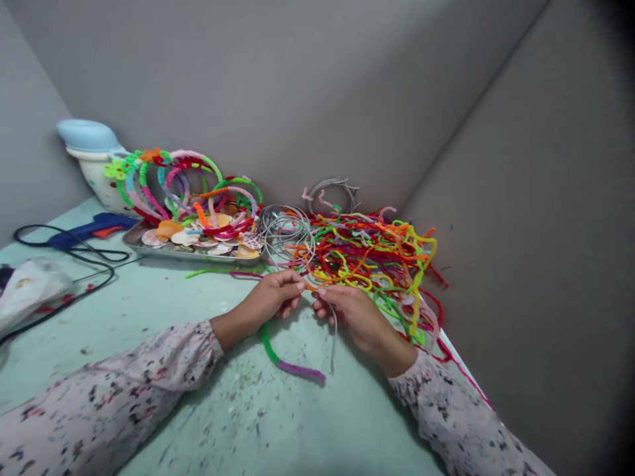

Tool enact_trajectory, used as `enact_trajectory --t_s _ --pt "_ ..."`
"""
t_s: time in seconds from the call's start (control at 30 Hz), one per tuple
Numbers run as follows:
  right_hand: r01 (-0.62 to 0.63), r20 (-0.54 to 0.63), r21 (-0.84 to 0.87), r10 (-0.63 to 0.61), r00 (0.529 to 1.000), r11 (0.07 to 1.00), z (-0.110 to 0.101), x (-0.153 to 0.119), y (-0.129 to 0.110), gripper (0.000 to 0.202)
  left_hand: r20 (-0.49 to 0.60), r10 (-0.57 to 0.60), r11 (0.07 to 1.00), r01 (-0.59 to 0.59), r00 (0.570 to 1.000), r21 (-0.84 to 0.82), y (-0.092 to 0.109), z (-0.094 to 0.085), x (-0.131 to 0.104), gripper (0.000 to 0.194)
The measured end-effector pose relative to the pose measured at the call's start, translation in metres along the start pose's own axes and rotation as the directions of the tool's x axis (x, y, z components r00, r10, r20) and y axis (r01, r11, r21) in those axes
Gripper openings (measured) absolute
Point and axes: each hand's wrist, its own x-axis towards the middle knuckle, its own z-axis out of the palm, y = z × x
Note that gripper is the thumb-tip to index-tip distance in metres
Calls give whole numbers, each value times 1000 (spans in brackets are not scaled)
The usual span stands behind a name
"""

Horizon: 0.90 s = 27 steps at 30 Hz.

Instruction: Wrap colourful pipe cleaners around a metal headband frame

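Note:
Over the table's middle, my left hand point(278, 294) and my right hand point(351, 316) face each other with fingertips nearly touching. Both are closed in a pinch on a short stretch of orange pipe cleaner point(310, 287), which shows between them. From under my right fingers a bare grey wire point(335, 338) curves downward. Below my left hand a green and purple pipe-cleaner-wrapped length point(299, 371) bends out across the table. My hands partly hide how these pieces join. Just beyond my left wrist lie thin green and dark pink pipe cleaners point(218, 271).
Behind my hands lie coiled wires point(288, 235) and a tangled heap of colourful pipe cleaners point(367, 244). A metal tray point(193, 255) holds shells and wrapped hoops point(186, 178). Further left are a blue glue gun point(82, 233), its black cord point(106, 272) and a blue-lidded white container point(99, 175).

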Motion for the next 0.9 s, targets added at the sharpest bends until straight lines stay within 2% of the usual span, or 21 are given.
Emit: enact_trajectory --t_s 0.13,0.43,0.57,0.7,0.9 --pt "15 -24 34 -14 1000 999 2 0 0 20 4 -6 1000 6 1000 -14 -2 -1 0 21" --pt "135 -90 8 -133 987 991 5 3 10 15 0 -28 999 28 1000 -20 0 0 0 20" --pt "189 -130 -150 -208 969 971 6 3 9 13 2 -23 999 23 1000 -25 -1 -1 0 19" --pt "291 -139 -394 -369 919 872 5 1 8 12 3 -29 999 29 1000 -24 -2 -2 1 19" --pt "428 -50 -620 -578 815 657 5 -1 13 13 -5 -28 999 28 1000 -22 -5 -2 1 19"
